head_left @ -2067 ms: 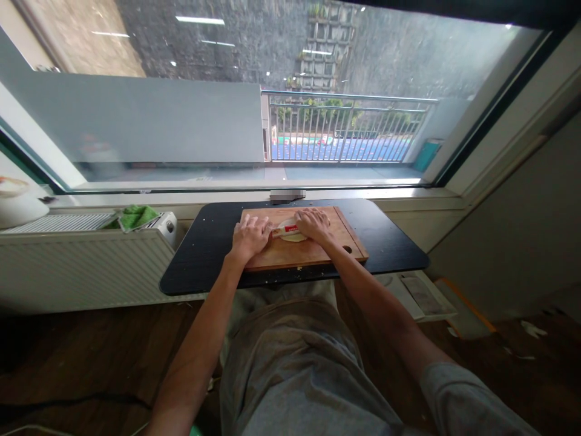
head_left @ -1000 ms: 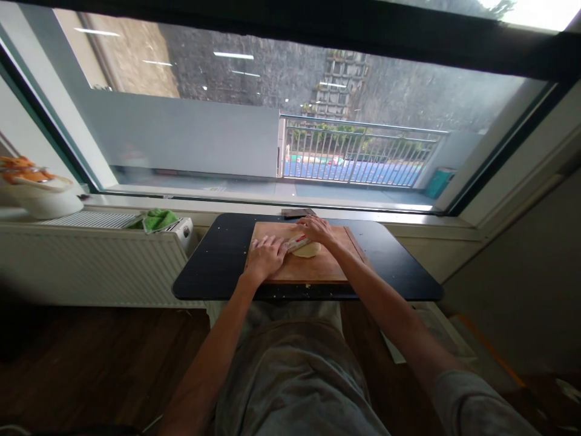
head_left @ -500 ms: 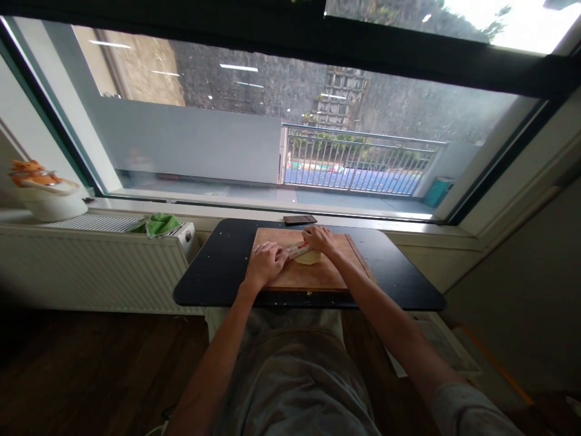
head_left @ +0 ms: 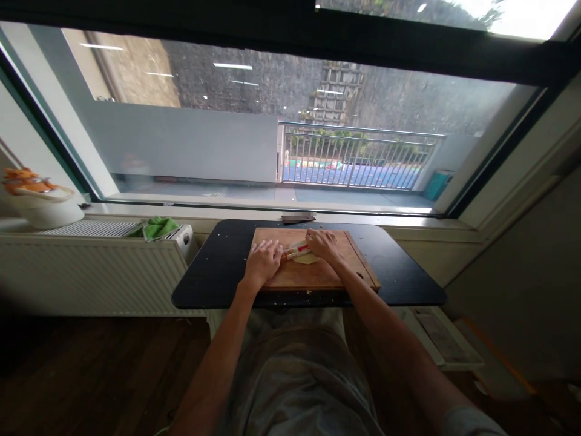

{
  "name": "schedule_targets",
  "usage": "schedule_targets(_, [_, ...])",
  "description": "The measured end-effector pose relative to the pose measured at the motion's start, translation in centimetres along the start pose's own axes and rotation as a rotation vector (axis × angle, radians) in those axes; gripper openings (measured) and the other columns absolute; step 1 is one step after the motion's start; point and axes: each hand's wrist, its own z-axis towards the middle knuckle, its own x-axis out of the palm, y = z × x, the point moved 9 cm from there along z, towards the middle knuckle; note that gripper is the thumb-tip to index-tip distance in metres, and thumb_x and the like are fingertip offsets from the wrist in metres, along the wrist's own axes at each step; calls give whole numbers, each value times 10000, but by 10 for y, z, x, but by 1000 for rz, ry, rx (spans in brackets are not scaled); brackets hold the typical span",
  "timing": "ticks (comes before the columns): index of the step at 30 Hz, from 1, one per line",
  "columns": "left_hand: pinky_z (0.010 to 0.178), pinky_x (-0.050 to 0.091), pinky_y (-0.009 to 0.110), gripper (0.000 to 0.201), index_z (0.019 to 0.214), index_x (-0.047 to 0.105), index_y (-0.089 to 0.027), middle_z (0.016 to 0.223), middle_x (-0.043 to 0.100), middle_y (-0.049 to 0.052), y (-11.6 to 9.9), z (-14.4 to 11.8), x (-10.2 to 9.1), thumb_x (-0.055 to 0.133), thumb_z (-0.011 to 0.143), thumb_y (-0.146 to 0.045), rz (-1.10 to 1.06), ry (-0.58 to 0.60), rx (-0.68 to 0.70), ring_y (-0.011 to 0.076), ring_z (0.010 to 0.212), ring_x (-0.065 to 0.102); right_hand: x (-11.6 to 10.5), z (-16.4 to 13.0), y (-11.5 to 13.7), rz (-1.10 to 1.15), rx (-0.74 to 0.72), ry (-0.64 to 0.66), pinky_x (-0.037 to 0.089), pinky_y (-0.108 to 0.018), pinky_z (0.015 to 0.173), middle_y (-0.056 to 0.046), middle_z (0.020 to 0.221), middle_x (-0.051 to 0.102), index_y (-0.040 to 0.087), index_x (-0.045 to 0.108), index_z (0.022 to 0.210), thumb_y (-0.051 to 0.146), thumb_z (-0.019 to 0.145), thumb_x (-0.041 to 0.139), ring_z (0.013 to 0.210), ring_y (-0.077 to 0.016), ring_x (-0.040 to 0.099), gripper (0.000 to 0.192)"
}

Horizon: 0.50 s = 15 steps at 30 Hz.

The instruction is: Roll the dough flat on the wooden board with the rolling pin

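A wooden cutting board point(head_left: 318, 277) lies on a small black table point(head_left: 399, 280) under the window. On the board is a pale flat piece of dough point(head_left: 308, 259). A short rolling pin with a red and white wrapper point(head_left: 296, 251) lies across the dough. My left hand point(head_left: 262, 263) presses palm down on the pin's left end. My right hand point(head_left: 323, 244) presses on its right end, over the dough. Both hands hide most of the pin.
A dark phone point(head_left: 297, 217) rests on the sill behind the table. A green cloth point(head_left: 155, 227) lies on the white radiator point(head_left: 91, 266) at left, near a white bowl point(head_left: 40, 209). Crumbs speckle the table. Flat items point(head_left: 438, 339) lie on the floor at right.
My hands have rolled the pin back and forth over the dough, which looks flatter now. The camera tilted, shifting the view slightly.
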Motion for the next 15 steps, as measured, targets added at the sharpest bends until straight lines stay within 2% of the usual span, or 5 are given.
schedule_targets(3, [1299,367,468,499,1376,741,-215,1548,682,111,0,0,-2,340,1155,-412,29,9,-15,276,1500,567,-3,-14,0,-26,-49,-24,444,-367,1003,-117,1196,810,219,738,1234,291,1125,362,1114,-259,710,399])
schedule_targets(7, [1243,417,495,503,1246,777,-232,1465,724,134,-5,1,-3,329,1154,-441,72,39,9,304,1417,621,-8,-45,-3,-50,-43,-92,398,-394,1043,-132,1190,790,213,733,1169,312,1139,328,1111,-275,668,418])
schedule_targets(11, [1196,447,485,512,1278,756,-228,1409,741,153,-12,1,-4,316,1151,-458,128,65,18,315,1356,648,-14,-76,-5,-76,-45,-141,393,-425,1014,-144,1135,773,222,730,1163,336,1141,314,1105,-305,649,431])
schedule_targets(15, [1197,447,503,518,1266,758,-232,1419,740,144,-16,5,-7,305,1150,-455,126,49,1,334,1396,618,-14,-81,-7,-50,-17,-107,410,-411,1007,-141,1193,755,240,723,1226,353,1144,320,1146,-298,637,427])
